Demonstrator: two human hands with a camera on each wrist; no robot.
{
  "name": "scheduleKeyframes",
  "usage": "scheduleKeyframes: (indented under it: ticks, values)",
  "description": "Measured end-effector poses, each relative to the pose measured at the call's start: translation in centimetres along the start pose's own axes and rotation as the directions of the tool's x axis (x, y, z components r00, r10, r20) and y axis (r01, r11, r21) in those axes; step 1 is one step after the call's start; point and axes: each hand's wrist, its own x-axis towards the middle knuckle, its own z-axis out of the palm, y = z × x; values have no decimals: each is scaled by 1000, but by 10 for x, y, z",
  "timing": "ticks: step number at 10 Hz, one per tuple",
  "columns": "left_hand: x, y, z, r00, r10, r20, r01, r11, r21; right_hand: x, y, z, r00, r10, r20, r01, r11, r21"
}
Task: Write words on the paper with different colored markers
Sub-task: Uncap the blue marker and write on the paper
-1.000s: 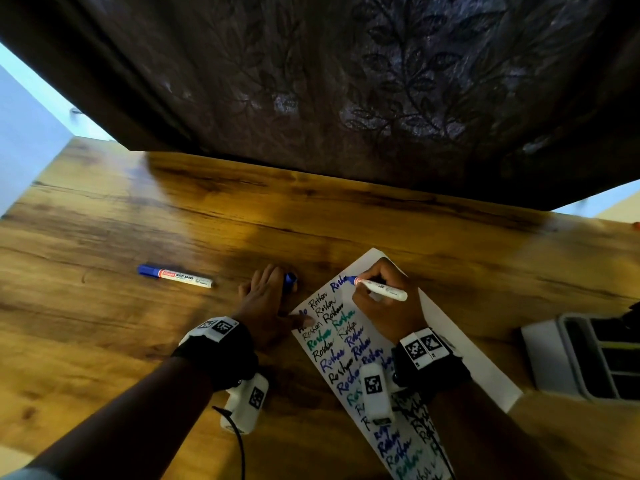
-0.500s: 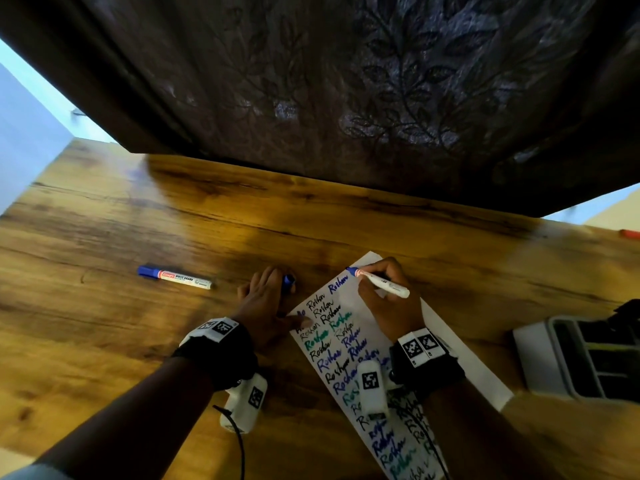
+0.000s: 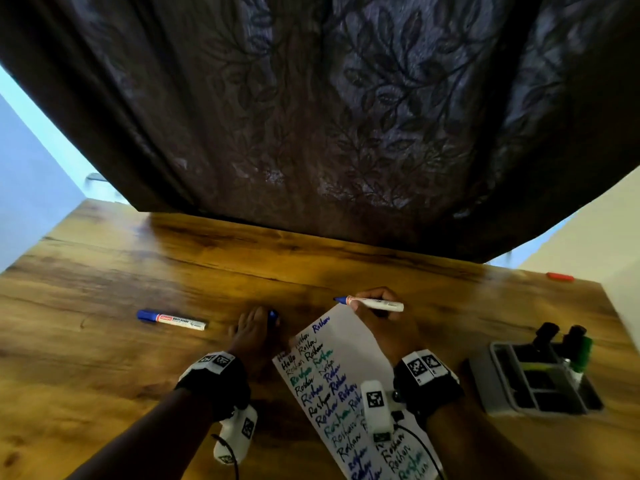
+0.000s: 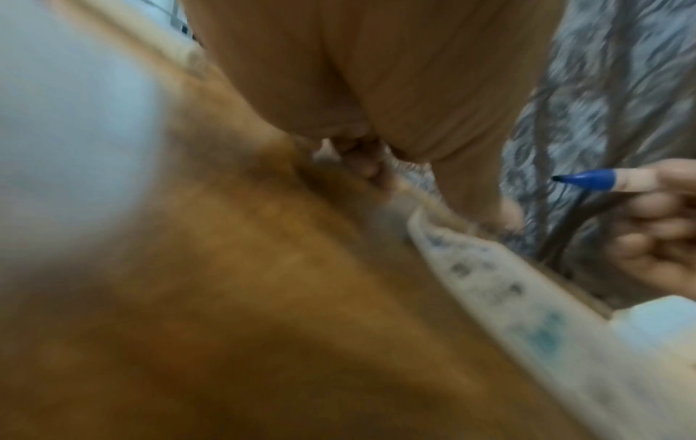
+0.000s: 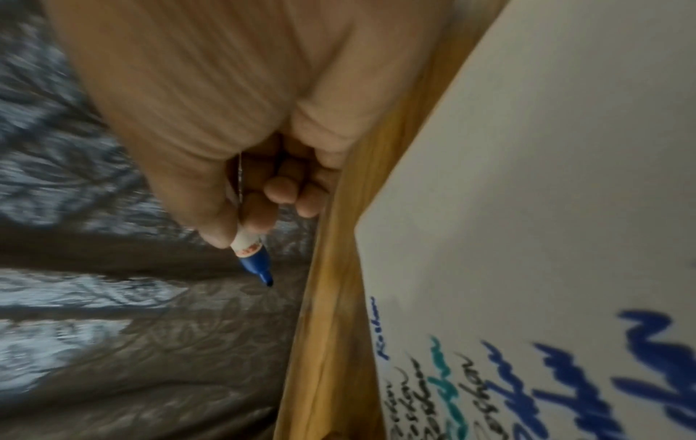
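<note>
The paper [image 3: 346, 368] lies slantwise on the table [image 3: 104, 341], its near part filled with rows of one word in black, blue and green, its far part and right side bare. It is kept between the two forearms, so that each fresh line falls under the writing hand.

The marker [image 3: 372, 302] is pinched by the right hand [image 3: 381, 317] between thumb and fingers, near the blue neck, as a pen is held. Its tip [image 5: 266, 279] is lifted clear of the sheet and is pointed leftward, past the far corner of the paper; no stroke is being made. The last blue word is judged complete, and the marker is probably held up for capping or exchange.

The left hand [image 3: 254, 336] is laid on the table just beside the paper's left edge, fingers mostly straight and close together. A small blue object, likely the cap [image 3: 273, 316], is seen at its fingertips; whether it is gripped or merely touched cannot be told. Kept there, it is ready to meet the tip.

A second marker [image 3: 172, 320], capped in blue, is left well to the left, apart from both hands. A tray [image 3: 533, 386] with more markers is set to the right, within reach for a colour change.
</note>
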Motion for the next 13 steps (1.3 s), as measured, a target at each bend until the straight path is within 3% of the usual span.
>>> scheduleKeyframes:
  ticks: [1, 2, 3, 4, 6, 7, 9, 11, 12, 13]
  values:
    - [-3, -2, -3, 998, 43, -39, -45, 997, -65, -17, -21, -15, 998, -66, -19, 65, 997, -43]
    - [-28, 20, -9, 981, 156, -113, -173, 971, -167, -38, -36, -25, 982, -187, 13, 186, 982, 22]
    - [-57, 58, -10, 956, 254, -150, -285, 926, -248, -57, -47, -33, 976, -216, 39, 216, 976, 6]
    - [-71, 72, 1, 940, 329, -93, -342, 910, -236, -72, -49, -39, 982, -187, 38, 189, 980, -62]
    - [-80, 84, 24, 916, 398, -56, -402, 902, -158, -93, -44, -48, 982, -178, 53, 183, 979, -87]
    - [-81, 89, 32, 893, 438, -100, -446, 892, -78, -102, -43, -52, 986, -157, 58, 162, 982, -98]
    - [-90, 98, 42, 860, 504, -80, -510, 855, -92, -113, -37, -57, 980, -182, 77, 191, 972, -136]
    - [-99, 112, 42, 854, 520, -10, -510, 835, -206, -118, -36, -66, 979, -191, 73, 199, 972, -127]
    - [-100, 117, 47, 818, 561, -126, -568, 755, -326, -117, -40, -70, 976, -208, 61, 214, 969, -120]
    - [-103, 129, 41, 803, 589, -96, -597, 793, -121, -115, -45, -72, 977, -210, 28, 212, 970, -119]
